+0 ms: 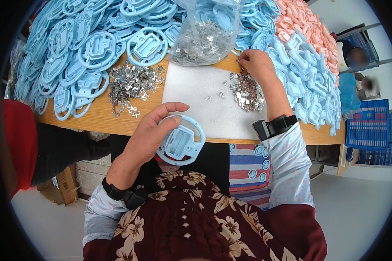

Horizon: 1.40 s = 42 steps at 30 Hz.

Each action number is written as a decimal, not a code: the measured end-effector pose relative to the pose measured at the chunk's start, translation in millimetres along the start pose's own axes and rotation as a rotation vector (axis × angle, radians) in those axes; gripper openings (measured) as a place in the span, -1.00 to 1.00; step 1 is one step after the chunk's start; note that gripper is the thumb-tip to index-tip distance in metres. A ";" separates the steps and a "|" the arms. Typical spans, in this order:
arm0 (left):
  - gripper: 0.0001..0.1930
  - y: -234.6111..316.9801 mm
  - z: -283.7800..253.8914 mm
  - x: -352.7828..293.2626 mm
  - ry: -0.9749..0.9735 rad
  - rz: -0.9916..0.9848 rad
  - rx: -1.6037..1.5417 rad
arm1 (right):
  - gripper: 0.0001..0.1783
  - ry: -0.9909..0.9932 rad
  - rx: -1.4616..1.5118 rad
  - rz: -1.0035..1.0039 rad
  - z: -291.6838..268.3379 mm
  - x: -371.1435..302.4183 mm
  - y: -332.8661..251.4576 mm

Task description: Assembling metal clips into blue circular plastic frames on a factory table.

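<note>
My left hand grips a light blue plastic wheel-shaped part by its rim, thumb on top, just off the table's near edge. The part has a round rim and a boxy recessed middle. Over the far end of a pile of small shiny metal pieces, my right hand has its thumb and fingers drawn together. What sits between those fingertips is too small to make out. Under the pile's left side lies a white foam sheet, with a few loose metal pieces on it.
Blue wheel parts heap the table's left. A second metal pile lies beside them. A clear bag of metal pieces stands at the back. Blue and pink plastic parts fill the right. A person's red sleeve is at left.
</note>
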<state>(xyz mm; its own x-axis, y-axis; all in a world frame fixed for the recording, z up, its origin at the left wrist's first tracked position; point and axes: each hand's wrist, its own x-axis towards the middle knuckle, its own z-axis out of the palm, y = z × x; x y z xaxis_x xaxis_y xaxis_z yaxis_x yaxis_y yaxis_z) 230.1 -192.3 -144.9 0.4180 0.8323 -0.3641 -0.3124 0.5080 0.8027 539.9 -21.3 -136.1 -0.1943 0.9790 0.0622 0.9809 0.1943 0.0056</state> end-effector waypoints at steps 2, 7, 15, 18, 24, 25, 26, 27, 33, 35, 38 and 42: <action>-0.73 0.0 -0.6 2.3 0.002 0.009 -0.008 | -0.83 -0.024 -0.035 -0.030 5.2 5.9 6.3; -0.75 0.8 -4.6 1.3 -0.008 -0.025 0.016 | -0.81 -0.029 0.029 -0.076 5.0 6.2 10.6; -0.74 -3.9 -7.1 2.8 -0.017 -0.003 0.023 | -0.83 -0.049 0.099 -0.028 -3.8 10.9 2.5; -0.74 -1.4 -1.6 1.4 -0.002 0.009 0.014 | -0.83 -0.139 0.081 0.034 -13.2 10.7 -1.8; -0.83 -2.6 -6.8 -1.6 0.017 0.041 0.044 | -0.90 -0.035 0.235 -0.152 -53.3 -35.4 -43.4; -0.85 -1.9 -4.3 -0.6 0.013 0.038 0.094 | -0.92 0.030 0.344 -0.203 -61.6 -52.2 -56.8; -0.84 1.4 -1.4 -0.2 -0.021 0.040 0.091 | -0.93 0.091 0.460 -0.255 -67.0 -67.4 -70.2; -0.84 4.1 1.3 2.8 -0.005 0.024 0.081 | -0.93 0.069 0.472 -0.259 -69.4 -81.4 -80.1; -0.78 5.0 9.9 6.9 -0.105 0.040 0.018 | -0.77 0.284 0.302 -0.711 -72.7 -114.9 -123.2; -0.77 8.3 10.9 2.6 -0.104 0.025 0.036 | -0.86 0.380 0.320 -0.738 -64.5 -115.9 -123.5; -0.77 4.5 9.6 1.5 -0.087 0.060 0.095 | -0.86 0.283 0.455 -0.612 -57.3 -125.3 -123.4; -0.78 1.9 8.9 -0.5 -0.047 0.203 0.288 | -0.81 -0.040 0.830 -0.224 -62.3 -134.6 -125.3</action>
<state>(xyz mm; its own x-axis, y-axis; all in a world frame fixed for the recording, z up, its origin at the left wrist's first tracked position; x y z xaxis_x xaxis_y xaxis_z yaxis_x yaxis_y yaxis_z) 236.9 -193.7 -139.0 0.4130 0.8954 -0.1662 -0.1430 0.2440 0.9592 443.6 -181.3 -83.0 -0.3980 0.9105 0.1120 0.6002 0.3507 -0.7188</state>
